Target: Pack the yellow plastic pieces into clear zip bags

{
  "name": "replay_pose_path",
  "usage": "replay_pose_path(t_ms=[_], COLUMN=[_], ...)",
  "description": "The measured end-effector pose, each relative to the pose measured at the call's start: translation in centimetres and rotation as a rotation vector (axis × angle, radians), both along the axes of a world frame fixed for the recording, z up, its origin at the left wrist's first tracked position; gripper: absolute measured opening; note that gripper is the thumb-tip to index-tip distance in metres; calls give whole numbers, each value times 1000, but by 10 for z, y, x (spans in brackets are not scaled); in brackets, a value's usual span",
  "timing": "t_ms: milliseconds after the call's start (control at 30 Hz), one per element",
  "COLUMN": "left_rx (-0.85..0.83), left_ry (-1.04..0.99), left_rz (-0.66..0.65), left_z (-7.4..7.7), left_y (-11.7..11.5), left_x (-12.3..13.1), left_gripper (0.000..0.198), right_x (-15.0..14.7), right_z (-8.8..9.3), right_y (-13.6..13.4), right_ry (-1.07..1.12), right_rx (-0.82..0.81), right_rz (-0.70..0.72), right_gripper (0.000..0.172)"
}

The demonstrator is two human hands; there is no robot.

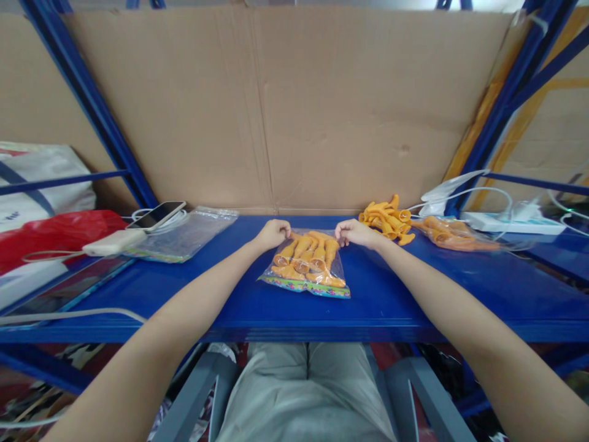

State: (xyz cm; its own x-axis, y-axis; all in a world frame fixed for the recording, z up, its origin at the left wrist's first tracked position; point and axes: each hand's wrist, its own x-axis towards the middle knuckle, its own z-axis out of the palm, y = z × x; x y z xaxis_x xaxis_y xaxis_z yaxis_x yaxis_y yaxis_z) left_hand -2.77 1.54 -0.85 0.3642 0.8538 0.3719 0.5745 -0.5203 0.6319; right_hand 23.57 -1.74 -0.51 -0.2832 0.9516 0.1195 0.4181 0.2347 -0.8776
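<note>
A clear plastic bag (341, 270) with a colourful printed strip along its near edge lies on the blue table in front of me. Inside it are several orange, hollow, tapered rubbery pieces (302, 252). My left hand (274, 234) pinches the bag's far left corner, fingers closed. At the far right corner, my right hand (354, 234) holds the bag between thumb and fingers. A loose heap of the same orange pieces (387, 219) sits just beyond my right hand.
Flat clear bags (193, 233) lie at the left, beside a phone (159, 216) and a white power bank (114, 242). Another bag of orange pieces (453, 233) and a white power strip (515, 223) are at the right. A cardboard wall (276, 110) closes off the back.
</note>
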Motion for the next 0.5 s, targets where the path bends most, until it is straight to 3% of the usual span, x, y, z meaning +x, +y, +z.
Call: replay_pose_path(t_ms=[200,333,500], left_rx=[255,403,649], left_ry=[385,579,734], left_rz=[56,124,133], left_z=[1,3,9], left_y=[-9,-17,-23], left_x=[0,4,5], left_gripper=[17,21,29], right_x=[-8,-10,-11], right_z=[10,13,9], right_y=[-11,-15,-7], right_ry=[-300,-454,-373], right_rx=[223,251,411], right_rz=[-24,-66,-217], right_gripper=[31,38,35])
